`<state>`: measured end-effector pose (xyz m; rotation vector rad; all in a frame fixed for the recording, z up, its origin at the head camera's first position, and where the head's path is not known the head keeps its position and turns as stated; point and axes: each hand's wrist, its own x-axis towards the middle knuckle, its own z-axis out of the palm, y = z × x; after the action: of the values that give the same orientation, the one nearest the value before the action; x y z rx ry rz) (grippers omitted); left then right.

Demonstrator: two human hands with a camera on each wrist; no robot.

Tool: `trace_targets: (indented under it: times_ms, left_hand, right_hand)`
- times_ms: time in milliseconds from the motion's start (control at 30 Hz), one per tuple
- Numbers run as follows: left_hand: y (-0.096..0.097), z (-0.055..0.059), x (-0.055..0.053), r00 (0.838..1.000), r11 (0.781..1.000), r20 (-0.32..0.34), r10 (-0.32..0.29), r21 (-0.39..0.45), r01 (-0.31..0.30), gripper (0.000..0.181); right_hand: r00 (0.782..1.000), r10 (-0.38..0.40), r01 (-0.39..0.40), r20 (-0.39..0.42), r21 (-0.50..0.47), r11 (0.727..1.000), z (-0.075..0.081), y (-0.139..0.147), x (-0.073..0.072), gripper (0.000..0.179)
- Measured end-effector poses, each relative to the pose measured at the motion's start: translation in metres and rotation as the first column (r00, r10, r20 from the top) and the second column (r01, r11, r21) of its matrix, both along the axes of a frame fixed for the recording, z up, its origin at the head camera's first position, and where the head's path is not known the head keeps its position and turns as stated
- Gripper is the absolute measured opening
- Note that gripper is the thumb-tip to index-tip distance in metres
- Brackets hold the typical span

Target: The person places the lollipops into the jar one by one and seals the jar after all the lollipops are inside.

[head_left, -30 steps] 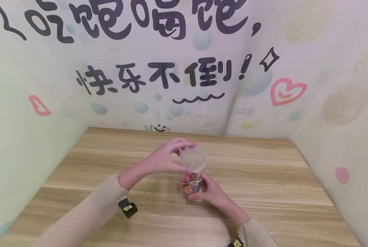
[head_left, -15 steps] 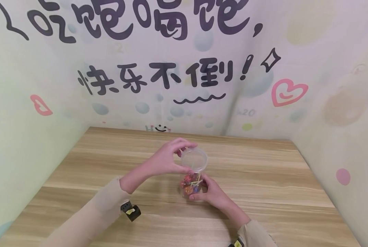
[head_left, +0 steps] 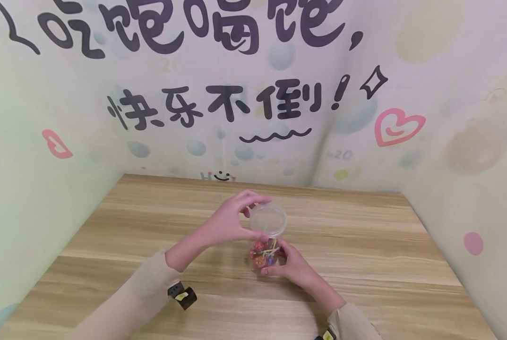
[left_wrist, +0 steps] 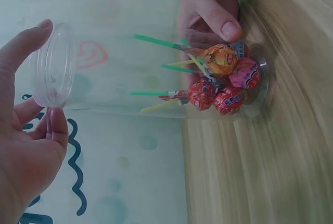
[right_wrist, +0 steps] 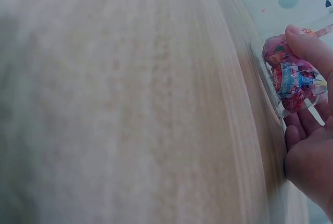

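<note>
A tall clear plastic jar (left_wrist: 117, 78) stands upright on the wooden table. Several wrapped lollipops (left_wrist: 229, 73) in red, orange and pink, with green and yellow sticks, lie at its bottom. At the top my left hand (head_left: 227, 222) holds the clear round lid (head_left: 268, 220) by its rim, thumb on one side and fingers on the other. The lid sits at the jar's mouth; whether it is loose I cannot tell. Low down, my right hand (head_left: 297, 268) grips the jar's side, its thumb and fingers around the wall. Blue and pink wrappers (right_wrist: 289, 78) show beside that thumb.
The wooden table (head_left: 385, 264) reaches back to a printed wall cloth (head_left: 172, 141) with dark lettering, and further cloth hangs at both sides. A small black camera (head_left: 183, 295) is worn at the left sleeve, and part of another (head_left: 326, 334) shows at the right.
Both hands keep their places on the lid and the jar. The left forearm and its wrist camera have shifted slightly to the right; the head view has moved a touch.
</note>
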<state>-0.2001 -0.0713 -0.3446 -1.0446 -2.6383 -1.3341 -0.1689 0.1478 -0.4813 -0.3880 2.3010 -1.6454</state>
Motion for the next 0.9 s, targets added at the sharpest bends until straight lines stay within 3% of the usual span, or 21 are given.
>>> trace_targets:
  times_ms: [233, 900]
  left_hand:
    - [0.0012, -0.0055, 0.0031, 0.999, 0.999, -0.016, 0.032, 0.032, -0.032, 0.078]
    - [0.001, -0.0037, 0.0005, 0.999, 0.999, 0.036, -0.01, 0.052, 0.008, 0.078]
  right_hand:
    - [1.0, -0.006, 0.006, 0.005, 0.014, 1.0, 0.0, 0.0004, 0.0007, 0.084]
    - [1.0, -0.012, 0.012, -0.01, 0.016, 1.0, -0.0018, 0.0, 0.0001, 0.082]
